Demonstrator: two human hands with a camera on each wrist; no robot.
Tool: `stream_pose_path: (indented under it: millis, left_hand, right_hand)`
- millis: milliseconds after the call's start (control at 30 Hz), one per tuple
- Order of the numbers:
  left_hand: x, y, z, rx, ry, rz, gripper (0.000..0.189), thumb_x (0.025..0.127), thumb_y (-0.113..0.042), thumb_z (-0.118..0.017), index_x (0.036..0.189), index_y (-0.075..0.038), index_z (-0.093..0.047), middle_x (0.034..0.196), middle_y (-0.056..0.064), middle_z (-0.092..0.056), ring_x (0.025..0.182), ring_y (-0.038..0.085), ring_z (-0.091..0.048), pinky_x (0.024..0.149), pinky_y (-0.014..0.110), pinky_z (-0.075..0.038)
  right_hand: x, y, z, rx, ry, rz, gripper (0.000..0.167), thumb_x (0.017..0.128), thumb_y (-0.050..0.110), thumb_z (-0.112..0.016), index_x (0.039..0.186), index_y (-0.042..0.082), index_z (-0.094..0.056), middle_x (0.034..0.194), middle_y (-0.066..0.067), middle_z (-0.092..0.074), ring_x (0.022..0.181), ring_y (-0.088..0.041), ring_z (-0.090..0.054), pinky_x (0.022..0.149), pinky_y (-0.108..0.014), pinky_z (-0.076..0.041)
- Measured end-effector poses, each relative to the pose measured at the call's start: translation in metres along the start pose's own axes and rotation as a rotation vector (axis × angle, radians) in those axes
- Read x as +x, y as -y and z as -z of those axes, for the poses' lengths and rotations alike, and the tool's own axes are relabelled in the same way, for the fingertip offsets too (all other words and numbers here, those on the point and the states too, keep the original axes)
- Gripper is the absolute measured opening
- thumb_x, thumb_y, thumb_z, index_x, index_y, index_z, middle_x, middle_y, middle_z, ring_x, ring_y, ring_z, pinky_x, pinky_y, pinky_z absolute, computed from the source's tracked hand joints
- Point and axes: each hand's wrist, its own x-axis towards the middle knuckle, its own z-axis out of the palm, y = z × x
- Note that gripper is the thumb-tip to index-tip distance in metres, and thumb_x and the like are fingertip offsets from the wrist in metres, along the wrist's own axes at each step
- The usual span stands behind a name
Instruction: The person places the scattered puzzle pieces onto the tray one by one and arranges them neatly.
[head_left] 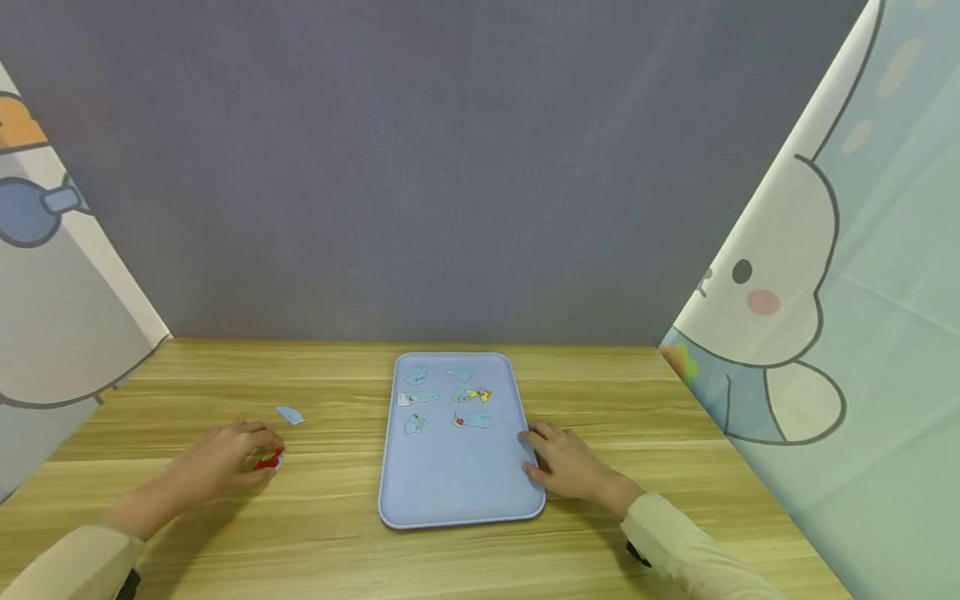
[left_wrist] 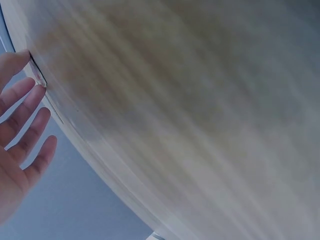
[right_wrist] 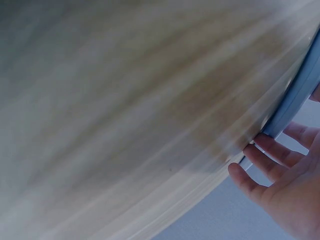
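In the head view, my left hand (head_left: 225, 456) is low over the table at the left, pinching a red puzzle piece (head_left: 269, 461) between thumb and fingers. The left wrist view shows the piece edge-on as a thin sliver (left_wrist: 39, 71) at the fingertips of that hand (left_wrist: 22, 127). Just beyond it lies a light blue puzzle piece (head_left: 291, 414). My right hand (head_left: 572, 463) rests its fingertips on the right rim of a pale blue tray (head_left: 457, 492), fingers loosely extended. From the right wrist, that hand (right_wrist: 285, 175) appears beside the tray's side wall (right_wrist: 295, 95).
Several irregular light blue pieces lie in two columns in the tray's far half, among them one with yellow print (head_left: 472, 395) and one with a red spot (head_left: 472, 420). A grey panel (head_left: 412, 183) stands behind the wooden table (head_left: 322, 533); printed cloths flank it.
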Motion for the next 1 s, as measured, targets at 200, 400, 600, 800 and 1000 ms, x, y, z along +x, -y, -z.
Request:
stream_pose_path:
  millis: [200,400,600,800,1000]
  left_hand:
    - [0.0001,-0.0017,-0.0002,-0.01,-0.032,0.002,0.031,0.056,-0.013,-0.082,0.083,-0.014,-0.067,0.082,-0.007,-0.064,0.073,0.019,-0.062,0.078,0.052,-0.049]
    - [0.0007,-0.0034,0.0001,0.004,-0.047,0.004,0.031,0.056,-0.012,-0.082,0.083,-0.014,-0.067,0.08,-0.008,-0.064,0.07,0.009,-0.058,0.059,0.027,-0.051]
    - [0.0006,-0.0024,-0.0014,0.003,-0.057,0.002,0.032,0.054,-0.011,-0.082,0.083,-0.013,-0.067,0.079,-0.007,-0.064,0.069,0.009,-0.057,0.053,0.021,-0.046]
    - [0.0019,-0.0008,-0.002,0.012,-0.074,-0.013,0.033,0.053,-0.01,-0.082,0.082,-0.014,-0.067,0.076,-0.008,-0.063,0.067,0.01,-0.055,0.052,0.023,-0.046]
    - [0.0017,0.0006,-0.0033,0.013,-0.068,-0.023,0.032,0.053,-0.009,-0.082,0.081,-0.013,-0.067,0.077,-0.006,-0.063,0.068,0.01,-0.055,0.053,0.023,-0.046]
  right_hand:
    - [0.0004,0.002,0.001,0.012,0.007,-0.011,0.043,0.088,0.03,-0.057,0.123,0.005,-0.053,0.127,-0.017,-0.05,0.117,-0.031,-0.049,0.09,-0.054,-0.042]
    - [0.0003,0.0017,0.001,0.011,0.014,-0.018,0.044,0.089,0.033,-0.056,0.124,0.006,-0.053,0.127,-0.015,-0.05,0.117,-0.029,-0.049,0.091,-0.053,-0.042]
    - [0.0003,0.0012,0.0007,0.009,0.023,-0.021,0.044,0.088,0.032,-0.056,0.124,0.006,-0.053,0.127,-0.015,-0.05,0.117,-0.029,-0.049,0.091,-0.053,-0.042]
    - [0.0004,0.001,0.0005,0.01,0.029,-0.029,0.044,0.089,0.033,-0.056,0.125,0.007,-0.053,0.128,-0.014,-0.049,0.118,-0.03,-0.048,0.091,-0.053,-0.042]
    - [0.0007,0.0008,0.0003,0.004,0.028,-0.026,0.044,0.089,0.033,-0.056,0.124,0.007,-0.053,0.128,-0.014,-0.049,0.118,-0.03,-0.048,0.091,-0.053,-0.042]
